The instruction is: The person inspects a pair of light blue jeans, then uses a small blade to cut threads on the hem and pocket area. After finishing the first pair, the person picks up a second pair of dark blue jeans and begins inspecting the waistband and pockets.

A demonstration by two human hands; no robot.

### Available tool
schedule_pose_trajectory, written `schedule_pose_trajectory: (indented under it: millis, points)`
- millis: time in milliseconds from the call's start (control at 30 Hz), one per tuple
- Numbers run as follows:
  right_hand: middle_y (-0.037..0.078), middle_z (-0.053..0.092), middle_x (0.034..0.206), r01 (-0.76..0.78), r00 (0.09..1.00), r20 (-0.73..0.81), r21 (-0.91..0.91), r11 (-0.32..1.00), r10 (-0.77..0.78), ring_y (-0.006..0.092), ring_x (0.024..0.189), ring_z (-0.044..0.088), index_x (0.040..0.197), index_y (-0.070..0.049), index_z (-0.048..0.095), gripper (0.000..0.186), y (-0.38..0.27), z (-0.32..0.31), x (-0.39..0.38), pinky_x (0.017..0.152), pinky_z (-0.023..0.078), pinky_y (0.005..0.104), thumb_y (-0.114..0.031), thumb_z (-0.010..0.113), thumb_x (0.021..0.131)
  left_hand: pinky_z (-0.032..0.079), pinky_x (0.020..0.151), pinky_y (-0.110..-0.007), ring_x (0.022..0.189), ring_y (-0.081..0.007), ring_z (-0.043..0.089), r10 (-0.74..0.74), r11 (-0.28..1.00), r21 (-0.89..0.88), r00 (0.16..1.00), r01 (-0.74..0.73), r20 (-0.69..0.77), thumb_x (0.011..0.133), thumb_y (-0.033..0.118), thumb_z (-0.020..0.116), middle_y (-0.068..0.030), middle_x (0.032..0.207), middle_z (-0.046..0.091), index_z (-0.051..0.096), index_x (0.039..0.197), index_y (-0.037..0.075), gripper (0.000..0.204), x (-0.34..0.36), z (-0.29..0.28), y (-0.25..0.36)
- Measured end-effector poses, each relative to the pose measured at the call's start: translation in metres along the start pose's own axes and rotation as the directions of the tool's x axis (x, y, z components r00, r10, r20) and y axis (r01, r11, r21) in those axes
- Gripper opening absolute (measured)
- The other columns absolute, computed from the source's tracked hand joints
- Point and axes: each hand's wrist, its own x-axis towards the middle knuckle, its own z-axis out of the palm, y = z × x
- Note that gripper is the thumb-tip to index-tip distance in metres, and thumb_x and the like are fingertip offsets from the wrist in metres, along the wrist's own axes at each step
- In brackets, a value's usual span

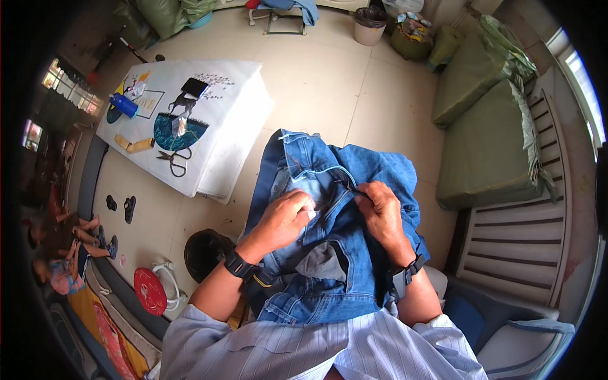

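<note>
A pair of blue jeans (326,234) is spread over my lap, its waist area gathered and folded. A grey pocket lining (323,261) sticks out from it near my body. My right hand (383,218) is closed, thumb and fingers pinching a seam edge of the denim. Just left of it, my left hand (285,218) is curled closed over the paler inner side of the jeans. A small white bit shows at its fingertips, too small to name. Frayed light threads run along the far edge of the jeans. Both wrists wear black bands.
At far left a white-covered table (234,95) bears black scissors (174,161), a blue bottle (124,106) and a dark flat object (194,88). A red round stool (150,291) stands at left. Green wrapped cushions (487,149) lie on a slatted bench (516,247) at right. People sit at far left.
</note>
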Motion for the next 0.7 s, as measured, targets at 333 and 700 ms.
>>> schedule_pose_trajectory:
  millis: [333, 700]
  points:
    - [0.016, 0.067, 0.094, -0.164, 0.986, 0.046, 0.201, 0.966, 0.158, 0.0343, 0.092, 0.068, 0.107, 0.002, 0.069, 0.020, 0.001, -0.001, -0.001, 0.083, 0.054, 0.0399, -0.002, 0.074, 0.088, 0.049, 0.071, -0.029, 0.083, -0.0099, 0.060, -0.241, 0.917, -0.313, 0.968, 0.249, 0.066, 0.096, 0.007, 0.070, -0.0014, 0.092, 0.064, 0.065, 0.104, 0.002, 0.011, -0.012, -0.008, 0.000]
    - [0.018, 0.069, 0.095, -0.015, 0.996, 0.091, 0.001, 1.000, 0.014, 0.0396, 0.093, 0.067, 0.103, 0.000, 0.069, 0.017, -0.026, 0.002, 0.024, 0.081, 0.054, 0.0466, -0.007, 0.074, 0.088, 0.045, 0.074, -0.022, 0.079, -0.0037, 0.053, -0.354, 0.630, -0.772, 0.916, 0.084, -0.189, 0.103, 0.010, 0.065, 0.0045, 0.089, 0.059, 0.060, 0.098, 0.010, 0.007, 0.002, -0.062, -0.011]
